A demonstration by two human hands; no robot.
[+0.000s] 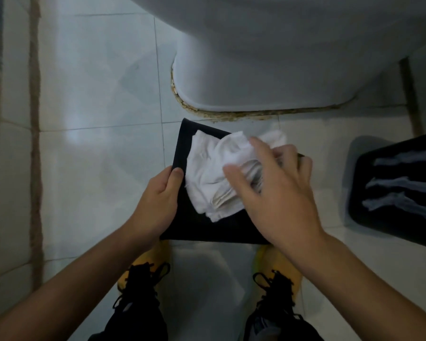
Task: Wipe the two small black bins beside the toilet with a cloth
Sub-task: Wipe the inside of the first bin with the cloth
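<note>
Pale floor tiles (96, 94), toilet base (268, 70) upper right. Left hand (158, 200) gripped black bin (182, 143) edge at frame center; right hand (276, 190), fingers loosely spread, pressed white cloth (212, 163) on it. Second bin (403, 190) right edge.

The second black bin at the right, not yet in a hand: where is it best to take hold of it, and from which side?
Probably the near-left rim of the second black bin, approached from above and the left. It stands open-topped on the floor, so thumb and fingers can straddle that edge, as the left hand does on the held bin. Its right part is out of frame.
</note>
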